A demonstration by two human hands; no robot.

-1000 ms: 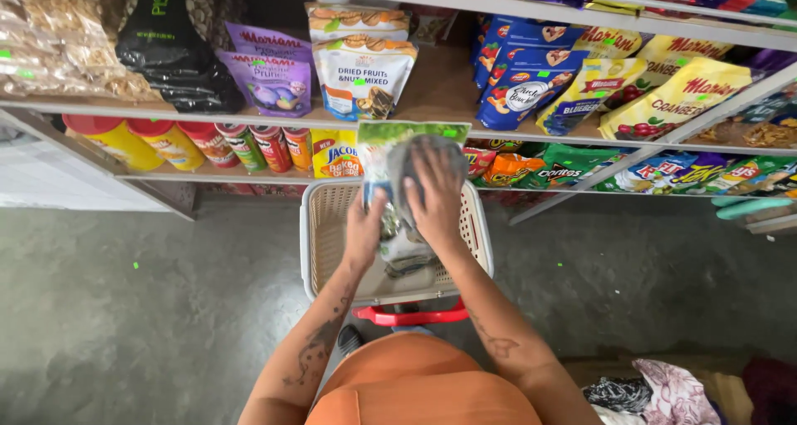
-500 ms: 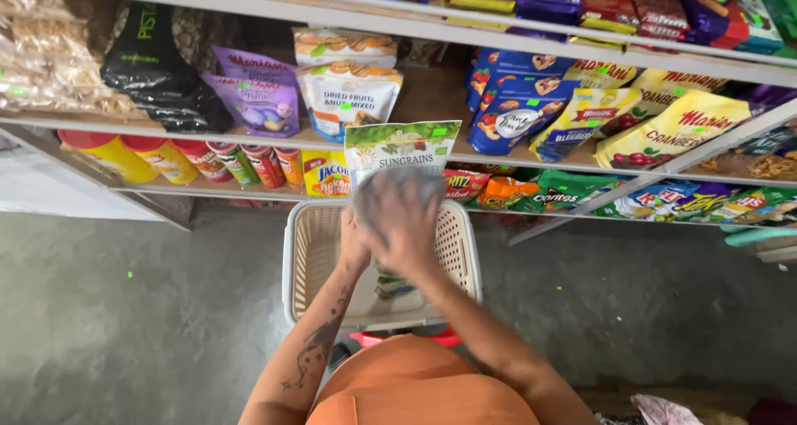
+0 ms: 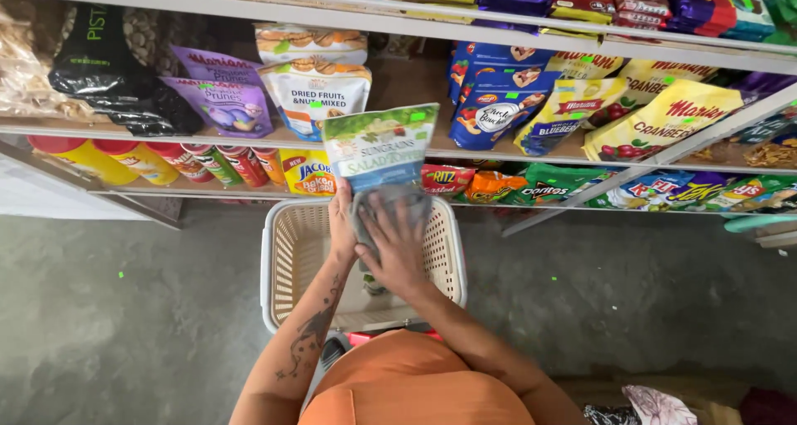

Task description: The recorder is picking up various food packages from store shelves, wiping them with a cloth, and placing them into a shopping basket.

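Shelves of snack bags (image 3: 498, 109) behind; my left hand (image 3: 342, 230) grips a light, crinkly pouch (image 3: 380, 147) low, right hand (image 3: 398, 246) presses a grey cloth (image 3: 390, 205) on it.

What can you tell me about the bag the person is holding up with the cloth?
The bag is a flat pouch that looks like shiny plastic, green along the top with a white panel below and a picture of leafy greens. It looks sealed and full. It stands nearly upright, tipped a little, above a cream plastic basket and in front of the snack shelves. The left hand holds its lower edge, while the right hand presses a grey cloth against its bottom part.
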